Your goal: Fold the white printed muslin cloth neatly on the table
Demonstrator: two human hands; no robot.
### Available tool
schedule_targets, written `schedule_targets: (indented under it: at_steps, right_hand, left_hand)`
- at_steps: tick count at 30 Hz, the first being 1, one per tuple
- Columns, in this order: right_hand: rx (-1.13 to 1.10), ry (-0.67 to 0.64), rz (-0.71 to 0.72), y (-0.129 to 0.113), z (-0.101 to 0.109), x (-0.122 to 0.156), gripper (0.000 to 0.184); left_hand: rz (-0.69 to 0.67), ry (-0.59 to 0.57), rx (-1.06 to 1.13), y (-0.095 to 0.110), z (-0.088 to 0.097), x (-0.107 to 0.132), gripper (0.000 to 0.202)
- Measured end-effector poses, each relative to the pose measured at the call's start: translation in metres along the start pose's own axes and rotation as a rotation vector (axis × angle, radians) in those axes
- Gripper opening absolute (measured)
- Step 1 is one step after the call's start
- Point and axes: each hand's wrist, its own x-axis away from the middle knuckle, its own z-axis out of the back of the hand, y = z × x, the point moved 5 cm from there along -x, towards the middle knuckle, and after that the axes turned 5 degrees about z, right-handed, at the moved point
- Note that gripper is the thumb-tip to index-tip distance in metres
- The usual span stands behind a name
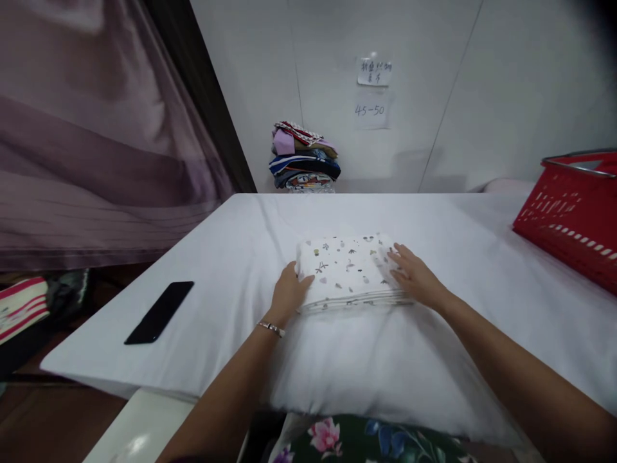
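A white cloth with small scattered prints lies folded into a flat, layered rectangle on the white-covered table. My left hand is at its left edge, thumb resting on top and spread away from the fingers, which run along the side. At the opposite edge, my right hand lies with its fingers stretched and apart, the tips touching the cloth. The undersides of both hands are hidden.
A black phone lies on the table at the left. To the right stands a red basket. Folded fabrics are stacked behind the far edge, below paper notes on the wall. A mauve curtain hangs at the left.
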Motion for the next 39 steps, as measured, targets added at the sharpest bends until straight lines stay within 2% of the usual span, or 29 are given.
schedule_targets:
  at_steps: [3, 7, 10, 12, 15, 17, 21, 28, 32, 39]
  right_hand:
    - [0.069, -0.109, 0.091, -0.019, -0.013, 0.017, 0.047]
    - [0.103, -0.125, 0.079, -0.02, -0.018, 0.028, 0.046]
    - [0.124, -0.114, 0.097, -0.023, -0.011, 0.028, 0.044]
    - [0.145, -0.067, 0.122, -0.028, -0.005, 0.026, 0.042]
    - [0.129, 0.016, 0.234, -0.042, 0.001, 0.026, 0.035]
    - [0.075, 0.044, 0.327, -0.05, 0.0, 0.028, 0.032]
    - [-0.023, 0.09, 0.364, -0.049, 0.0, 0.035, 0.029]
    - [-0.119, 0.106, 0.261, -0.028, 0.008, 0.053, 0.03]
    - [-0.118, 0.099, 0.256, -0.024, 0.007, 0.056, 0.032]
    - [-0.023, 0.021, 0.383, -0.025, 0.007, 0.059, 0.042]
  left_hand:
    - [-0.076, 0.072, -0.114, 0.004, 0.001, 0.004, 0.056]
    - [-0.191, 0.145, -0.176, 0.009, 0.002, 0.007, 0.048]
    - [-0.374, 0.275, -0.167, 0.02, 0.008, 0.017, 0.041]
    - [-0.532, 0.312, -0.136, 0.032, 0.009, 0.031, 0.033]
    - [-0.75, 0.216, -0.102, 0.052, 0.001, 0.056, 0.026]
    - [-0.827, 0.114, -0.107, 0.062, -0.008, 0.069, 0.025]
    - [-0.862, -0.01, -0.128, 0.067, -0.024, 0.074, 0.02]
    - [-0.853, 0.023, -0.121, 0.057, -0.032, 0.072, 0.025]
    - [-0.808, 0.028, -0.165, 0.049, -0.03, 0.074, 0.026]
    - [-0.789, 0.052, -0.265, 0.027, -0.012, 0.077, 0.036]
